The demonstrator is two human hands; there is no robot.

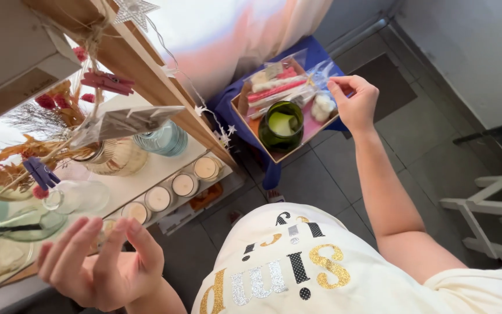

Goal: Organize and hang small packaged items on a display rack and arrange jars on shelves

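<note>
My right hand [355, 102] reaches down to a shallow wooden box [274, 152] on a blue cloth. Its fingertips pinch the edge of a clear plastic packet [315, 78] lying in the box. A dark green glass candle jar [282, 125] stands in the box beside red and white wrapped sticks [274, 90] and small white pieces [323, 106]. My left hand [97, 261] is raised near the front edge of a white shelf [146, 168], fingers spread, palm empty.
A row of small round candles [172, 192] lines the shelf edge. Glass jars [161, 139], dried flowers [7, 157], clothespins on string and a wooden frame [146, 75] crowd the shelf. A white wooden rack [489, 215] stands at right on the grey tiled floor.
</note>
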